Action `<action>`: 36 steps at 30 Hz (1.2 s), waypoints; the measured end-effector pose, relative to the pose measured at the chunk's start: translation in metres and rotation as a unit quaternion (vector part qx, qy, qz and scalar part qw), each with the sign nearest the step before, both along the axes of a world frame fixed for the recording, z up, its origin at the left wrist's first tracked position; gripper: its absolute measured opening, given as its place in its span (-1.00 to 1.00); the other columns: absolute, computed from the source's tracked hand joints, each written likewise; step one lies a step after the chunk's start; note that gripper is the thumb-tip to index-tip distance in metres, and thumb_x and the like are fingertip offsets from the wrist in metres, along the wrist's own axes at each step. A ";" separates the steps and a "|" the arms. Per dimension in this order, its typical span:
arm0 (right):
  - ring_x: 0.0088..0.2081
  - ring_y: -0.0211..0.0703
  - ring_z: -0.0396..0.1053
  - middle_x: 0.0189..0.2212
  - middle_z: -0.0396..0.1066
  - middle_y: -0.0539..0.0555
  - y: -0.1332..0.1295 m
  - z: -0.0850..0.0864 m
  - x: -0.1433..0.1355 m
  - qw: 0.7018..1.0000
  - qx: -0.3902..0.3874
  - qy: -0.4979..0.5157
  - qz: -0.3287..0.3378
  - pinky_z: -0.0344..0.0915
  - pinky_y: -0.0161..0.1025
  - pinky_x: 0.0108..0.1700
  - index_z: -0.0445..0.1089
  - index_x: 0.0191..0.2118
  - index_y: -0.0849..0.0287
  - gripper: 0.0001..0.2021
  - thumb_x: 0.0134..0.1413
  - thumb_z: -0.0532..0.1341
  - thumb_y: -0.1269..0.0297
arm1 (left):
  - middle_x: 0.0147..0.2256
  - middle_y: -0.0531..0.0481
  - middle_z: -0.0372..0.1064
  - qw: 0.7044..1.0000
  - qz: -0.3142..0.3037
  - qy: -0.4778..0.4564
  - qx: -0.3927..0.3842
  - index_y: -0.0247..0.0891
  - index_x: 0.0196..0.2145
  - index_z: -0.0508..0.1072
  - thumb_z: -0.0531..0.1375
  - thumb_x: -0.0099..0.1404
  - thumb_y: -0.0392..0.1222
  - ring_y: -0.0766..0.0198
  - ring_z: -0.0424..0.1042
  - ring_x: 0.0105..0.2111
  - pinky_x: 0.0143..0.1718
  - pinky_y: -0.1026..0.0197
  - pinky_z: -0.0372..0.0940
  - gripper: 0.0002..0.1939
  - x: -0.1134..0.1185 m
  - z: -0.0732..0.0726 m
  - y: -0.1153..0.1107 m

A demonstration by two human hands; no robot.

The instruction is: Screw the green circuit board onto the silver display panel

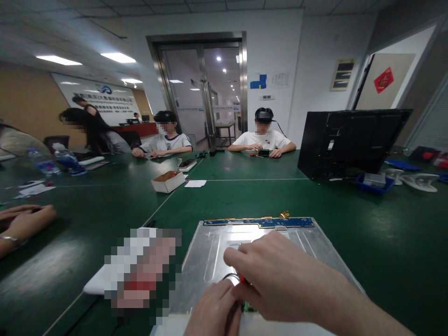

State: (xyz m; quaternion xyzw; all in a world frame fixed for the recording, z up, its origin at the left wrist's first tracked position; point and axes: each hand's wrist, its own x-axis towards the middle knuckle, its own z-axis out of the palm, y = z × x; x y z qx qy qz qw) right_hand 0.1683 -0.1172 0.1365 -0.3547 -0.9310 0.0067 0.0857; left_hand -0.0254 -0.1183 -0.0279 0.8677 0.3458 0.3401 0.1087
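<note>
A flat silver metal panel (199, 261), like the back of a display, lies in front of me with a blue circuit board (241, 223) along its far edge. My right hand (280, 275) is closed over the panel's near part, around a red-handled tool (242, 278) that its fingers mostly cover. Close beside it, my left hand (213, 308) rests low on the panel with bent fingers; what they hold, if anything, is hidden. A bit of green circuit board (248, 307) shows below the hands, and a dark thin wire (229, 275) curves near the fingertips.
Left of the panel lie a white object (101, 280) and a pixelated patch. Farther off stand an open box (168, 182), a large black monitor (350, 144) and a blue tray (374, 183). Another person's hands (28, 224) are at left; co-workers (264, 140) sit across the green table.
</note>
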 end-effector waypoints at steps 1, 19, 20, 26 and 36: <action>-0.52 -0.20 0.37 -0.44 0.49 0.01 0.000 -0.001 0.000 1.000 0.001 0.001 -0.002 -0.17 -0.24 -0.59 0.31 -0.25 0.14 -0.90 0.20 0.22 0.25 | -0.32 -0.05 0.50 1.000 0.002 -0.005 0.010 -0.16 -0.22 0.47 0.06 0.24 -0.40 0.14 0.52 -0.36 -0.38 0.22 0.39 -0.74 0.000 -0.004 0.001; -0.55 -0.15 0.42 -0.49 0.53 0.04 -0.001 -0.004 -0.003 1.000 0.013 0.000 -0.020 -0.19 -0.23 -0.58 0.32 -0.29 0.13 -0.82 0.27 0.21 0.14 | -0.28 -0.06 0.53 1.000 -0.012 0.009 0.003 -0.17 -0.18 0.45 0.06 0.24 -0.42 0.15 0.54 -0.35 -0.37 0.22 0.38 -0.72 0.001 0.007 0.000; -0.55 -0.14 0.42 -0.49 0.53 0.03 -0.001 -0.004 -0.003 1.000 0.012 0.000 -0.018 -0.19 -0.23 -0.58 0.32 -0.28 0.13 -0.83 0.27 0.21 0.15 | -0.28 -0.06 0.53 1.000 -0.013 0.008 0.003 -0.17 -0.19 0.45 0.06 0.24 -0.42 0.15 0.54 -0.35 -0.37 0.22 0.39 -0.72 0.001 0.009 -0.001; -0.50 -0.14 0.42 -0.41 0.51 0.04 -0.001 -0.001 -0.004 1.000 0.002 -0.014 0.002 -0.16 -0.23 -0.58 0.29 -0.19 0.13 -0.90 0.19 0.20 0.31 | -0.25 -0.11 0.53 0.999 -0.019 0.037 -0.017 -0.19 -0.19 0.47 0.06 0.25 -0.42 0.12 0.54 -0.29 -0.30 0.19 0.41 -0.73 0.000 0.013 -0.002; -0.51 -0.21 0.37 -0.40 0.48 0.01 -0.006 0.011 -0.005 0.998 -0.046 -0.031 0.004 -0.08 -0.26 -0.59 0.29 -0.23 0.14 -0.88 0.11 0.24 0.37 | -0.29 -0.08 0.51 1.000 0.003 0.018 -0.018 -0.20 -0.26 0.48 0.08 0.22 -0.40 0.10 0.51 -0.30 -0.28 0.18 0.44 -0.77 0.001 0.007 -0.003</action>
